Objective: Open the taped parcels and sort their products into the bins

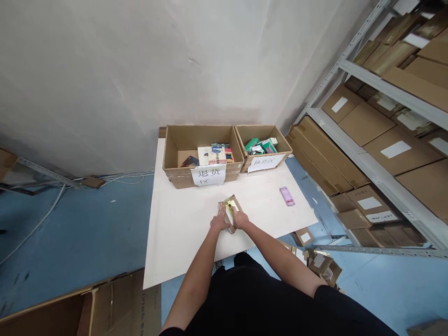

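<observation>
A small opened cardboard box [236, 201] lies on the white table, tilted slightly, with something yellow and white [229, 205] showing inside it. My left hand [220, 221] holds the box along its left side, fingers pointing away from me. At the right side my right hand [240, 218] is closed round the box edge, its fingers by the yellow thing. What lies under my fingers is partly hidden, and I cannot make out the yellow thing's kind.
Behind the hands stand a large open carton [178, 178] holding books and a smaller carton [245, 161] holding green boxes, both labelled. A pink, blurred-out phone-shaped thing [287, 196] lies on the white table [182, 224]. Loaded shelves [395, 98] stand right; cartons [320, 263] lie on the floor.
</observation>
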The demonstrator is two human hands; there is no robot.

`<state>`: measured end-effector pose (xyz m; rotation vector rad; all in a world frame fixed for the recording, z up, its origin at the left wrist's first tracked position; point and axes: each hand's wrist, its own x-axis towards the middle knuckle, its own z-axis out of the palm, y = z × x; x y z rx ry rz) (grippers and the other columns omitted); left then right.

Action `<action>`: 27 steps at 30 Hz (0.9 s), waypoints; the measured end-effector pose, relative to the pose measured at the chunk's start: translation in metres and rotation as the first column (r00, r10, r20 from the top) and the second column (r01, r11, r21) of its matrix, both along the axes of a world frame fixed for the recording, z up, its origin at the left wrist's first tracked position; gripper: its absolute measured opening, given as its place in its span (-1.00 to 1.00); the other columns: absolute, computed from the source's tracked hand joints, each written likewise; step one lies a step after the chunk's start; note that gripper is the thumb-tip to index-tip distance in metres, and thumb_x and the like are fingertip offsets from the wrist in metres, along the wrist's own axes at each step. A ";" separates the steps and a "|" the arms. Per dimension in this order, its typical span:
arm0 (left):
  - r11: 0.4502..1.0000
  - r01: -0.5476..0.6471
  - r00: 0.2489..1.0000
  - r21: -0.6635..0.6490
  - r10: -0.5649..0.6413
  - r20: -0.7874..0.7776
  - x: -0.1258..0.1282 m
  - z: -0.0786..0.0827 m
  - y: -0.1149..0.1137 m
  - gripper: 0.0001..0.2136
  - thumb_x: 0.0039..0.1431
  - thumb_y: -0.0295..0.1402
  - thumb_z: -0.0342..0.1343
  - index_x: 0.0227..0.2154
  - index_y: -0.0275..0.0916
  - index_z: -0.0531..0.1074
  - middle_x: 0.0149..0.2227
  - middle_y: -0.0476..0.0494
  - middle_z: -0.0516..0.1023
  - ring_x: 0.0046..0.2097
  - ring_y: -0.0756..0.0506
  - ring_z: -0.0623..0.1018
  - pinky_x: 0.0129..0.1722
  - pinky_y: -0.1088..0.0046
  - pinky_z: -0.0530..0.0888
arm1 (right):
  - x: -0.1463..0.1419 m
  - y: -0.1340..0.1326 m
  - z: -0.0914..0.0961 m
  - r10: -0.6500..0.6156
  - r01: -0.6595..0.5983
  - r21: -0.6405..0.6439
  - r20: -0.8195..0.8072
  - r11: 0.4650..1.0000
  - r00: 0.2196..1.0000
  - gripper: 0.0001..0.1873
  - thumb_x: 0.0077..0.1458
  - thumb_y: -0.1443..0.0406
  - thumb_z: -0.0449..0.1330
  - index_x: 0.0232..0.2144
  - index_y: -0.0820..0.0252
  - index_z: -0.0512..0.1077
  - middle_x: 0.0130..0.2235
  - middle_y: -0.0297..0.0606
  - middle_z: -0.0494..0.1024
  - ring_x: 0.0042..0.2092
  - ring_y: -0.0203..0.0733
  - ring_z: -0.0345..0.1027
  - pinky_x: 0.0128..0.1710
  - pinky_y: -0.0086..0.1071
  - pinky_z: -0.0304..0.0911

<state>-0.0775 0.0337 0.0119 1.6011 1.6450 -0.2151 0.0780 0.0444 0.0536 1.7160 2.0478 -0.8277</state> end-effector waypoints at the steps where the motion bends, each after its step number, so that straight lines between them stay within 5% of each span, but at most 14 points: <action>1: 1.000 -0.001 1.000 0.000 0.001 0.000 0.000 0.000 0.000 0.23 0.02 0.08 0.36 0.53 0.13 -0.42 0.55 -0.07 -0.66 0.32 -0.41 0.46 0.16 0.14 0.51 | -0.001 0.001 0.001 0.002 -0.002 -0.003 0.009 1.000 1.000 0.10 0.10 0.28 0.43 0.49 0.10 -0.10 0.11 0.06 0.56 0.17 0.13 0.51 0.03 -0.22 0.38; 5: 1.000 -0.014 1.000 -0.008 0.014 -0.012 0.000 0.003 0.000 0.22 0.02 0.08 0.36 0.53 0.15 -0.42 0.56 -0.03 -0.62 0.33 -0.41 0.44 0.18 0.14 0.51 | -0.003 0.002 0.002 0.014 -0.014 0.001 0.033 1.000 0.999 0.12 0.05 0.25 0.47 0.48 0.09 -0.07 0.12 0.06 0.55 0.18 0.13 0.50 0.05 -0.20 0.37; 13: 1.000 -0.022 1.000 -0.013 0.022 -0.018 0.006 0.009 -0.005 0.19 0.03 -0.02 0.36 0.54 0.08 -0.37 0.57 -0.09 -0.58 0.31 -0.40 0.46 0.16 0.15 0.52 | 0.013 -0.015 0.000 -0.003 0.009 -0.092 0.060 0.996 0.998 -0.24 0.18 0.09 0.35 0.32 0.12 0.20 0.08 0.03 0.61 0.11 0.16 0.52 -0.04 -0.17 0.37; 18: 1.000 0.000 1.000 -0.004 0.000 0.005 0.002 0.003 -0.005 0.23 -0.02 0.03 0.37 0.54 0.08 -0.39 0.57 -0.06 -0.57 0.30 -0.43 0.45 0.18 0.10 0.50 | 0.031 -0.034 0.002 -0.039 0.039 0.004 -0.018 0.999 0.999 -0.43 0.33 0.24 0.14 0.33 0.10 0.16 0.09 -0.01 0.60 0.07 0.10 0.54 -0.07 -0.24 0.31; 27: 0.999 0.047 0.998 -0.002 -0.048 -0.030 0.007 0.003 -0.001 0.25 -0.04 0.13 0.37 0.54 0.08 -0.37 0.57 -0.09 -0.57 0.32 -0.49 0.42 0.15 0.07 0.51 | 0.055 -0.081 -0.009 -0.184 0.212 0.100 -0.232 0.972 0.955 -0.35 0.39 0.34 -0.03 0.45 0.02 -0.07 0.24 -0.13 0.51 0.14 0.02 0.49 0.07 -0.28 0.32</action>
